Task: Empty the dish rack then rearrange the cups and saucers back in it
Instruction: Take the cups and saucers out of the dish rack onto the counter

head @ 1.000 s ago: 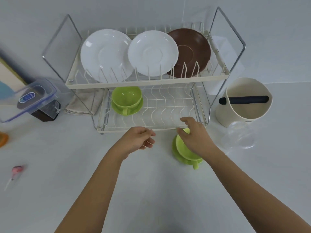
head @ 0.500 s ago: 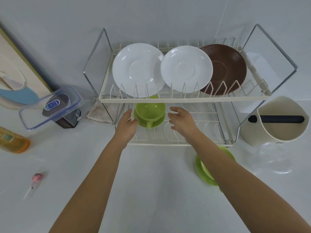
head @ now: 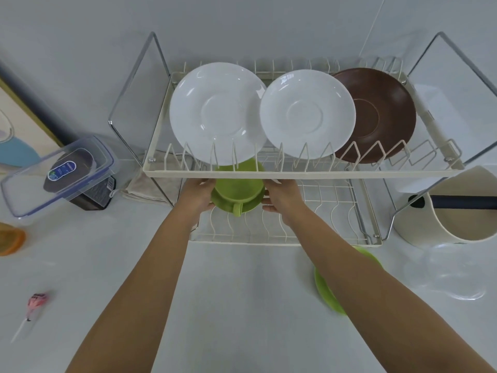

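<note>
1. Head view, nearest to us: our two forearms reach forward over the white counter [head: 242, 305] toward the dish rack [head: 295, 174], which is our landmark.
2. In front of the rack and to the right, a green saucer [head: 326, 294] lies on the counter, partly hidden under our right forearm. Whether a cup sits on it we cannot tell.
3. Far to the rack's left front, a pink lollipop [head: 35, 302] lies on the counter.
4. On the rack's lower shelf, our left hand [head: 197, 196] and right hand [head: 282, 197] grip the opposite edges of a second green saucer [head: 236, 204], fingers curled around its rim. A green cup [head: 238, 184] sits on that saucer, its handle pointing toward us.
5. On the rack's upper shelf, two white saucers [head: 217, 114] stand on edge in the slots, with a brown saucer [head: 382, 117] behind the right one.
6. Left of the rack sits a clear plastic box [head: 57, 173]; right of it stands a cream bucket [head: 451, 211] with a dark bar across its mouth.
</note>
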